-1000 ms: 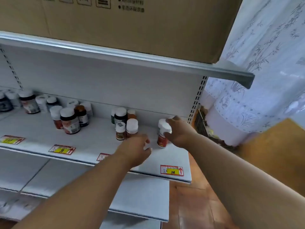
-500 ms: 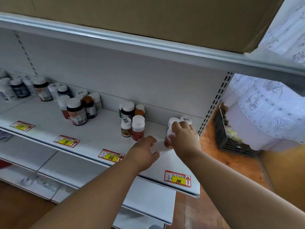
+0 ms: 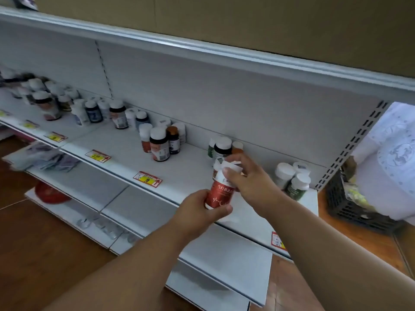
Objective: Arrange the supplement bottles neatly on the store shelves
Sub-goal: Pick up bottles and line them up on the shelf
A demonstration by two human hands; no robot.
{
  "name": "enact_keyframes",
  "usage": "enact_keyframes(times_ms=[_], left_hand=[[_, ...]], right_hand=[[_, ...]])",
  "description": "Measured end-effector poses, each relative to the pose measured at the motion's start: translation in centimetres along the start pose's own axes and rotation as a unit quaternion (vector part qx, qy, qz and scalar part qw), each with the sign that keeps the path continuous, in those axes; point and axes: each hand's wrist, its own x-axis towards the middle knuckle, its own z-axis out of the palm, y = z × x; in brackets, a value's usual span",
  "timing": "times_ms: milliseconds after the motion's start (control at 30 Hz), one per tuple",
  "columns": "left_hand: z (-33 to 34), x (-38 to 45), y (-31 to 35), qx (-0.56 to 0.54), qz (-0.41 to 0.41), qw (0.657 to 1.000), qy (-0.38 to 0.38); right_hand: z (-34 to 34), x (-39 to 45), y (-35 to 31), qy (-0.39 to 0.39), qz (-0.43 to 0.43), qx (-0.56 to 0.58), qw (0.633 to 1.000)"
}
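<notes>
A red-labelled bottle with a white cap (image 3: 220, 191) is held up in front of the white shelf (image 3: 193, 171). My left hand (image 3: 199, 212) grips its base from below. My right hand (image 3: 247, 178) curls around its cap and upper part. Three white-capped bottles (image 3: 292, 178) stand at the shelf's right end, one dark green. Behind my right hand is a small group with a dark bottle (image 3: 222, 148). Further left stand a cluster around a brown bottle (image 3: 160, 147) and several more bottles (image 3: 94, 111) along the back.
Yellow and red price tags (image 3: 147, 178) line the shelf's front edge. A cardboard box (image 3: 247, 19) sits on the shelf above. A black crate (image 3: 350, 203) stands on the wooden floor at right, beside a white curtain (image 3: 390, 153). Lower shelves hold packets (image 3: 45, 157).
The red bottle has left the shelf and is now raised between both hands; before, my right hand held it standing on the shelf. The view has swung left and down.
</notes>
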Motion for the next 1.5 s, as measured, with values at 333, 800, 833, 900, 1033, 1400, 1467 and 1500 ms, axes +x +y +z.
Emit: enact_keyframes(times_ms=[333,800,833,900,1033,1400,1467,1500], left_hand=[[-23.9,-11.2,-9.1,-0.040,-0.030,0.994,0.092],[-46.9,-8.0,-17.0,0.037,-0.032,0.976,0.212],[-48.3,-6.9,-17.7,0.047,-0.035,0.975,0.213],[-51.6,-4.8,-18.9,0.078,-0.046,0.974,0.205],[-58.2,-1.0,-21.1,0.131,-0.064,0.968,0.203],[-70.5,11.2,-29.1,0.161,-0.041,0.985,0.044],[-73.5,13.8,-30.0,0.187,-0.015,0.982,-0.006],[-75.0,15.0,-30.3,0.200,0.002,0.980,-0.022]], right_hand=[[24.5,0.0,-10.9,-0.105,-0.115,0.005,0.988],[48.1,11.4,-18.5,-0.139,-0.174,0.019,0.975],[49.4,13.0,-18.4,-0.145,-0.173,0.020,0.974],[52.0,16.4,-18.6,-0.152,-0.165,0.018,0.974],[56.9,22.0,-19.4,-0.172,-0.131,0.019,0.976],[66.8,31.7,-18.0,-0.075,-0.051,-0.026,0.996],[68.5,32.9,-18.2,-0.031,-0.034,-0.022,0.999],[69.2,33.5,-18.5,-0.008,-0.029,-0.020,0.999]])
